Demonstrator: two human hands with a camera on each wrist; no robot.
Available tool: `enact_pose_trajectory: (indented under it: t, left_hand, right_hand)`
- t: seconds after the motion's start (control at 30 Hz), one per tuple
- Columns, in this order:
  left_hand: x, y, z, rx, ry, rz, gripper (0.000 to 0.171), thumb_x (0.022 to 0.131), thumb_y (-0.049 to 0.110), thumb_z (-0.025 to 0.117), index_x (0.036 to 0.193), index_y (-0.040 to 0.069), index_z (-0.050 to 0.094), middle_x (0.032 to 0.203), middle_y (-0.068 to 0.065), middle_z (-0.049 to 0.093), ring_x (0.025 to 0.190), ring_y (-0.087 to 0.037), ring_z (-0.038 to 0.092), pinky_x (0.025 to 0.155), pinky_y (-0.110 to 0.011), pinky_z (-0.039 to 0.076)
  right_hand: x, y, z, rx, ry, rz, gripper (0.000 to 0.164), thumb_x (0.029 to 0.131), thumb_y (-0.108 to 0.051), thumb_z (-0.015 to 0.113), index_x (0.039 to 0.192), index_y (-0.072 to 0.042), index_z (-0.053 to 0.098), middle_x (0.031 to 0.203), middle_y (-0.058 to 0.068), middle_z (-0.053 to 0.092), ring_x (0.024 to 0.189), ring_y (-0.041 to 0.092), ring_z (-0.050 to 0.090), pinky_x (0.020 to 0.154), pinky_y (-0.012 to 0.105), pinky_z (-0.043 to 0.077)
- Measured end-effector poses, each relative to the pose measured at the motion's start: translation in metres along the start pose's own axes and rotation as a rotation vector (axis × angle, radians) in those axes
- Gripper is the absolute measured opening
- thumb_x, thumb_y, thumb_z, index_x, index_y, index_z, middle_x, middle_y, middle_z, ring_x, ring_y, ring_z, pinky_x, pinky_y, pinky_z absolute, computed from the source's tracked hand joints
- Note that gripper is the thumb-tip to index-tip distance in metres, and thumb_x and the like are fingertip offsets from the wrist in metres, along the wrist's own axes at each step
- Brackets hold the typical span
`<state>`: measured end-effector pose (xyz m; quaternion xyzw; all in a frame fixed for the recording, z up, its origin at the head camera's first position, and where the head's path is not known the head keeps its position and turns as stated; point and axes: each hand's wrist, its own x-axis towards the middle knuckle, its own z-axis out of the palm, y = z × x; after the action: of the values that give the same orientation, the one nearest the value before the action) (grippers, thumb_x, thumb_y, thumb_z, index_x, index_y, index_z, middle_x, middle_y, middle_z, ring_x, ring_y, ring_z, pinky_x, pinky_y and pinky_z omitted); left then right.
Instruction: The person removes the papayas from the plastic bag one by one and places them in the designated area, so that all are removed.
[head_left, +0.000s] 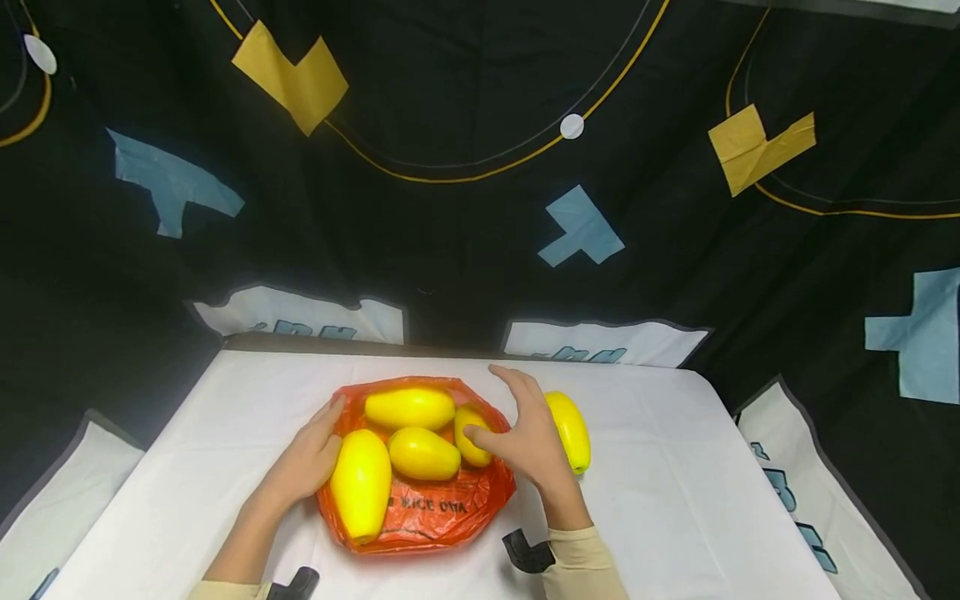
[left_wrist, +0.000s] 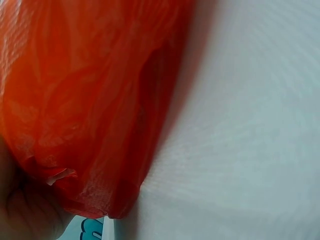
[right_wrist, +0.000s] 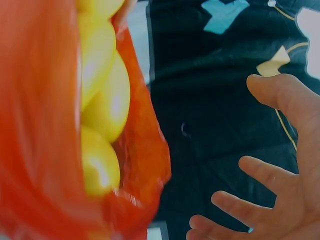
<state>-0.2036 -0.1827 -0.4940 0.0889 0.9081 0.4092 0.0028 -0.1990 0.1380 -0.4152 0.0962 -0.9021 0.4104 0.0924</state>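
1. Red bag (head_left: 431,525), mid-tabletop (head_left: 675,508), opens upward, seemingly to cradle yellow fruits (head_left: 424,454); the left one's long axis runs near-far.
2. Left hand (head_left: 303,458) touches the left rim, probably steadying it; cannot tell whether it pinches.
3. Right hand (head_left: 528,429), released, spreads by the right rim.
4. Outlying fruit (head_left: 572,429), right, points near-far.

Head view downward, wrists close, bag (head_left: 435,530) shared

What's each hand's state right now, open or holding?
Left hand: against the left side of the red bag; can't tell if gripping.
Right hand: open, fingers spread, holding nothing.
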Motion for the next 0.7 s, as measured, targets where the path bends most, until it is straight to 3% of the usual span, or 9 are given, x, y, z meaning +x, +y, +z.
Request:
enact_pose_trajectory:
  t: [0.17, 0.3, 0.47, 0.7]
  left_hand:
    - [-0.001, 0.001, 0.0, -0.005, -0.005, -0.015, 0.059, 0.101, 0.012, 0.038, 0.155, 0.001, 0.018, 0.16, -0.021, 0.015, 0.145, -0.041, 0.014, 0.114, -0.061, 0.017]
    - [-0.001, -0.001, 0.0, 0.001, -0.002, -0.005, 0.058, 0.101, 0.012, 0.039, 0.154, -0.002, 0.019, 0.16, -0.021, 0.015, 0.145, -0.042, 0.014, 0.114, -0.06, 0.018]
    - [0.0, -0.002, 0.001, 0.011, 0.002, 0.006, 0.057, 0.101, 0.011, 0.039, 0.153, -0.003, 0.02, 0.159, -0.022, 0.016, 0.145, -0.042, 0.015, 0.114, -0.06, 0.018]
    - [0.0, -0.002, 0.001, 0.016, -0.007, -0.007, 0.058, 0.101, 0.013, 0.039, 0.154, -0.001, 0.019, 0.16, -0.02, 0.016, 0.145, -0.041, 0.015, 0.114, -0.06, 0.018]
  right_hand:
    - [0.0, -0.009, 0.014, 0.009, -0.052, -0.042, 0.078, 0.068, -0.045, 0.082, 0.137, -0.045, 0.046, 0.144, -0.012, 0.042, 0.127, 0.018, 0.045, 0.099, 0.053, 0.046]
    - [0.0, -0.016, 0.026, 0.029, -0.097, -0.092, 0.077, 0.07, -0.045, 0.08, 0.139, -0.042, 0.046, 0.143, -0.011, 0.043, 0.126, 0.018, 0.046, 0.102, 0.048, 0.044]
    - [-0.001, -0.027, 0.04, 0.082, -0.128, -0.14, 0.075, 0.07, -0.043, 0.08, 0.137, -0.043, 0.047, 0.138, -0.011, 0.046, 0.118, 0.014, 0.049, 0.097, 0.046, 0.048]
    - [0.0, -0.041, 0.054, 0.155, -0.169, -0.19, 0.074, 0.067, -0.041, 0.081, 0.133, -0.046, 0.047, 0.127, -0.021, 0.049, 0.11, 0.007, 0.049, 0.091, 0.041, 0.053]
